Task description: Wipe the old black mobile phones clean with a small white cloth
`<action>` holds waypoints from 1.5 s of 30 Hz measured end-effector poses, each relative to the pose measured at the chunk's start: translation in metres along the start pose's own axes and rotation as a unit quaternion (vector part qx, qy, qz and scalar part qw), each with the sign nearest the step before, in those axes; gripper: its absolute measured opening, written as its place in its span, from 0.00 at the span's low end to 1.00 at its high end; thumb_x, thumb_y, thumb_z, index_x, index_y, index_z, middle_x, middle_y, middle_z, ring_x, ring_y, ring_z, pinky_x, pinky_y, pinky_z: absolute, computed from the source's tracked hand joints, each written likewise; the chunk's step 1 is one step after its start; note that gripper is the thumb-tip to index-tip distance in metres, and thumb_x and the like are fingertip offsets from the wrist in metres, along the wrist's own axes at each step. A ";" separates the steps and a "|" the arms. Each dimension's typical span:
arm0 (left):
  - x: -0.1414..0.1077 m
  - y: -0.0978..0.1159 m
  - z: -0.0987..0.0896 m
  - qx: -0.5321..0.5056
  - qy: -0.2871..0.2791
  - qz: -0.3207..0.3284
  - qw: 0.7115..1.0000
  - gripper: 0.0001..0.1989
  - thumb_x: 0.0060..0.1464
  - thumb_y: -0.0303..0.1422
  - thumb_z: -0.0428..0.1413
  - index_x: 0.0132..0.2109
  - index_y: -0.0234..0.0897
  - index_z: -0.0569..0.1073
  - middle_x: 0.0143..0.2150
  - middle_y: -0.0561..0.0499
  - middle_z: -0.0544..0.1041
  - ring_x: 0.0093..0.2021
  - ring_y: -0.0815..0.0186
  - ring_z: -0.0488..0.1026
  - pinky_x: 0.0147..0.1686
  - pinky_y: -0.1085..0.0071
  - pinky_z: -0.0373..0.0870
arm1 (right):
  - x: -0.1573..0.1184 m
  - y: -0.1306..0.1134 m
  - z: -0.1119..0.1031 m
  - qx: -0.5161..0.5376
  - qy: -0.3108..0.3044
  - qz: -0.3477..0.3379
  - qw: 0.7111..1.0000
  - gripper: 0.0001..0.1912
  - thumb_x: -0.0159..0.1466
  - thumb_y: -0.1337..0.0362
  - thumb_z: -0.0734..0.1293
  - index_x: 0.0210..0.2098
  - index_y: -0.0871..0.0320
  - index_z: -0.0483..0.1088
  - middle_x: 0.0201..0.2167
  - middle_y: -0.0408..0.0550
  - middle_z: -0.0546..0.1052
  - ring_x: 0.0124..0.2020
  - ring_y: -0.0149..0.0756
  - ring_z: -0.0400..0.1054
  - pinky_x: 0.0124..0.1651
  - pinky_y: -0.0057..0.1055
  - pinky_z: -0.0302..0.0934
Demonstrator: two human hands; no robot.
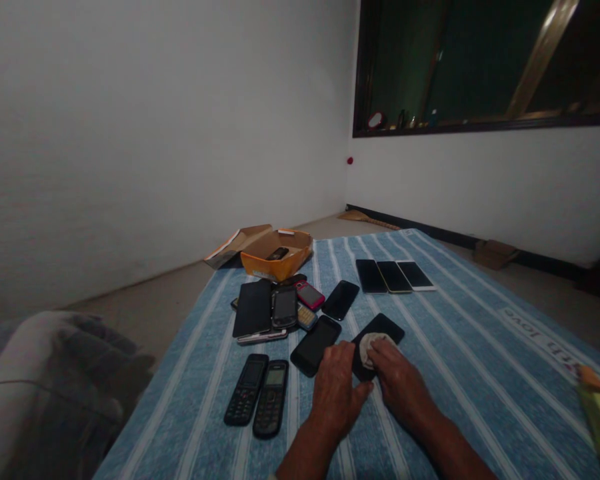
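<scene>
right hand (399, 377) tight on one cloth (367, 351) atop one dark phone (391, 326), left hand (335, 383) curved alongside, grip unclear, three phones (394, 277) abreast

Two black bar-shaped keypad phones (271, 400) are pairing up, and three slim, flat, dark-screened phones (394, 277), one white-framed, are making a row! Three black touchscreen phones (387, 326) are sitting loose mid-field, one taking a single wad of off-white cloth (367, 351). One open orange cardboard box (275, 267) is showing one small dark phone (279, 253). The overlapping heap of devices (253, 309) is hiding its total, but one glossy pink handset (311, 294) is standing out. One left hand (334, 390) and one right hand (403, 380) are working.
</scene>
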State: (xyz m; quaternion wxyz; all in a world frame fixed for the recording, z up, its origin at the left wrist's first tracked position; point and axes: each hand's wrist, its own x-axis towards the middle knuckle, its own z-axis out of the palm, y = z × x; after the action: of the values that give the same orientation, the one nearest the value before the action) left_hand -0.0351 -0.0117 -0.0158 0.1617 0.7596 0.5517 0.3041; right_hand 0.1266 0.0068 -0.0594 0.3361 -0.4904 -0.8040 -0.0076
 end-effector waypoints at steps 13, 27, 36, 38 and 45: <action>-0.001 -0.006 0.006 0.023 0.026 0.045 0.998 0.23 0.48 0.29 0.58 0.53 0.36 0.66 0.52 0.41 0.72 0.52 0.50 0.67 0.51 0.49 0.67 | 0.009 0.048 -0.010 -0.004 0.069 0.116 0.991 0.22 0.61 0.75 0.56 0.48 0.60 0.75 0.50 0.57 0.76 0.55 0.44 0.68 0.57 0.44 0.63; 0.007 0.007 -0.010 0.061 0.026 -0.017 0.998 0.19 0.65 0.39 0.41 0.39 0.36 0.74 0.32 0.45 0.76 0.38 0.57 0.74 0.39 0.62 0.72 | 0.023 0.040 -0.031 0.246 0.183 0.279 0.910 0.16 0.57 0.61 0.62 0.39 0.58 0.79 0.41 0.53 0.80 0.44 0.45 0.74 0.51 0.44 0.66; 0.016 -0.025 0.005 0.046 0.166 0.038 0.984 0.18 0.66 0.34 0.42 0.55 0.33 0.69 0.47 0.42 0.79 0.46 0.60 0.78 0.47 0.65 0.74 | 0.038 0.014 -0.036 0.292 0.201 0.265 0.897 0.14 0.58 0.63 0.63 0.38 0.58 0.79 0.40 0.52 0.80 0.43 0.43 0.74 0.51 0.43 0.67; 0.019 -0.027 0.004 0.027 0.168 0.029 0.985 0.17 0.65 0.34 0.43 0.54 0.33 0.70 0.47 0.41 0.79 0.46 0.59 0.78 0.46 0.64 0.75 | 0.043 0.009 -0.032 0.287 0.195 0.232 0.909 0.15 0.59 0.65 0.62 0.40 0.58 0.78 0.41 0.52 0.79 0.43 0.41 0.74 0.51 0.41 0.67; 0.022 -0.026 -0.003 -0.049 0.175 -0.003 0.983 0.17 0.63 0.33 0.43 0.51 0.32 0.72 0.43 0.41 0.80 0.41 0.58 0.79 0.41 0.64 0.76 | 0.055 -0.031 0.001 0.198 0.190 -0.009 0.962 0.19 0.64 0.73 0.57 0.47 0.57 0.75 0.46 0.55 0.78 0.50 0.40 0.71 0.55 0.41 0.66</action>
State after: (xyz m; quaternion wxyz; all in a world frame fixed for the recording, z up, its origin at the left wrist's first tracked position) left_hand -0.0514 0.0178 -0.0222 0.1009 0.6842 0.5580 0.4586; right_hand 0.0851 0.0337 -0.0205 0.5728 -0.3966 -0.7152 0.0559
